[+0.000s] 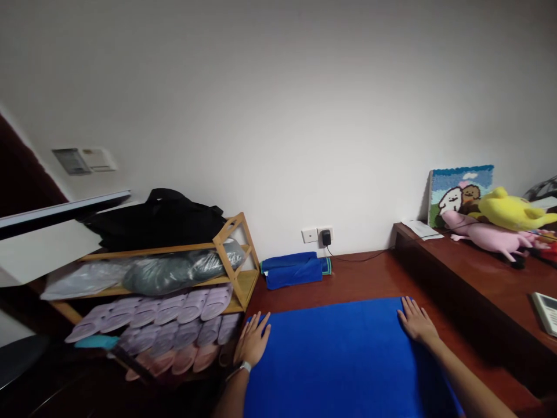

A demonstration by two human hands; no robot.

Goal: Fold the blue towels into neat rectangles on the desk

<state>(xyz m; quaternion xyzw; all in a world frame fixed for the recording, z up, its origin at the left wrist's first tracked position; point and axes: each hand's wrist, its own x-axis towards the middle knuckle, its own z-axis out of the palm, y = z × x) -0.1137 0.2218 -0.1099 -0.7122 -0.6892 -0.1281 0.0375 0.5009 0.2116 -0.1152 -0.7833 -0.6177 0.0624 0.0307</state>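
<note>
A blue cloth (335, 354) lies spread flat on the reddish-brown wooden desk (365, 284), its near end running out of the picture. My left hand (253, 342) rests open on its far left corner, fingers stretched forward, a watch on the wrist. On the far right corner lies my right hand (416, 321), open with the palm down. Behind the spread cloth, close to the wall, sits a folded blue cloth (296, 270) with some green edging showing at its right end.
A wooden rack (238, 261) on the left holds a black bag (161, 220), plastic-wrapped items and several slippers (187, 307). A black plug (326, 237) sits in the wall socket. The raised ledge on the right carries plush toys (487, 235), a dog picture (463, 194) and a white device (546, 312).
</note>
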